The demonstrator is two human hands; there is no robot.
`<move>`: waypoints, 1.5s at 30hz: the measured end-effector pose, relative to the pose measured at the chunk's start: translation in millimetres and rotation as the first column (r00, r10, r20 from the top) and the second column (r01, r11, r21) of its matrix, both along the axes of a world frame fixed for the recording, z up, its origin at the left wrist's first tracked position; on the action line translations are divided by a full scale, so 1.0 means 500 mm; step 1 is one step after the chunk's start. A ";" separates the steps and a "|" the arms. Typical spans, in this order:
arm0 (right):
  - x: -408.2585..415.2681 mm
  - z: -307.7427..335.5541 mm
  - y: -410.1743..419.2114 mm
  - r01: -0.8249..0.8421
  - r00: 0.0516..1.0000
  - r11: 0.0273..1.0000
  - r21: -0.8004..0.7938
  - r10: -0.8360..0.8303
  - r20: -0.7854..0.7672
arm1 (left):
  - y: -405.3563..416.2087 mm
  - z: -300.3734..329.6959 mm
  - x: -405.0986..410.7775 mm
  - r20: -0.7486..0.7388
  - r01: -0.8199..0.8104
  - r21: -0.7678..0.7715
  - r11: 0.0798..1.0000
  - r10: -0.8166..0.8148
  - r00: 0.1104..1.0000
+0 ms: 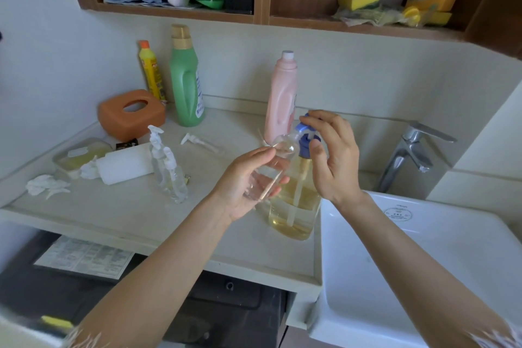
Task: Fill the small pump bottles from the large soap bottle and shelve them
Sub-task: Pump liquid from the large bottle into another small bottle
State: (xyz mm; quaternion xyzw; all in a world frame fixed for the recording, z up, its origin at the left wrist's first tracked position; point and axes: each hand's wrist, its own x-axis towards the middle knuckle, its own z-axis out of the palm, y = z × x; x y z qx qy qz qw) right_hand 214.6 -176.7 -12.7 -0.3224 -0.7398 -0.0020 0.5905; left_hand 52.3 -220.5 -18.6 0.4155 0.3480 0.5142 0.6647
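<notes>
Small clear bottle held at the blue pump of the large soap bottle.

The left hand (248, 181) grasps an empty small pump bottle (278, 162), tilted with its mouth up against the blue pump head (306, 133) of the large soap bottle (293, 206), which stands on the table (135, 215) just beside the sink (423, 248) and holds yellow liquid in its lower part. The right hand (329, 155) rests its curled fingers on the pump head from above. Two more small pump bottles (169, 169) stand further left on the table, with a loose white pump (199, 143) lying behind them near a pink bottle (282, 99).
</notes>
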 end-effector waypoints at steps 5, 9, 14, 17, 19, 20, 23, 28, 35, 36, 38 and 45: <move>-0.011 -0.018 -0.002 -0.019 0.999 0.998 0.060 0.021 -0.037 | 0.005 -0.002 0.009 0.043 0.008 -0.047 0.999 -0.006 0.999; -0.023 -0.028 0.010 0.039 0.994 0.997 0.064 -0.032 -0.109 | 0.012 -0.010 0.008 0.040 -0.023 -0.082 0.996 0.026 0.999; -0.031 -0.030 0.014 0.088 0.986 0.996 0.015 -0.085 -0.140 | 0.011 -0.019 0.008 0.053 -0.014 -0.145 0.989 0.022 0.998; -0.035 -0.030 0.006 0.084 0.987 0.996 -0.005 -0.084 -0.135 | 0.007 -0.015 0.008 0.082 0.008 -0.176 0.984 0.006 0.997; -0.032 -0.027 -0.002 0.075 0.991 0.997 -0.007 -0.076 -0.106 | 0.001 -0.013 0.004 0.075 0.014 -0.169 0.986 -0.001 0.997; -0.028 -0.023 -0.007 0.077 0.993 0.997 0.001 -0.077 -0.089 | -0.002 -0.010 0.001 0.054 0.024 -0.144 0.989 -0.016 0.998; -0.016 0.004 -0.007 0.058 0.997 0.998 0.015 -0.058 -0.050 | -0.003 0.003 -0.002 -0.032 0.064 -0.045 0.997 -0.065 0.997; -0.004 0.025 -0.002 0.011 1.000 1.000 0.015 -0.011 -0.025 | -0.008 0.016 -0.003 0.001 0.052 -0.079 0.995 -0.052 0.999; -0.016 -0.014 0.001 0.005 0.995 0.996 0.086 0.004 -0.105 | 0.001 0.000 0.004 0.035 0.000 -0.128 0.992 0.005 0.999; -0.020 -0.018 0.005 0.018 0.992 0.996 0.085 -0.007 -0.123 | 0.002 -0.004 0.005 0.029 -0.004 -0.142 0.990 0.008 1.000; -0.025 -0.020 0.009 0.055 0.989 0.997 0.059 -0.047 -0.139 | 0.003 -0.009 0.005 0.023 -0.015 -0.170 0.985 0.019 1.000; -0.027 -0.016 0.006 0.059 0.990 0.998 0.002 -0.058 -0.132 | 0.002 -0.010 -0.001 0.000 -0.045 -0.211 0.976 0.046 0.999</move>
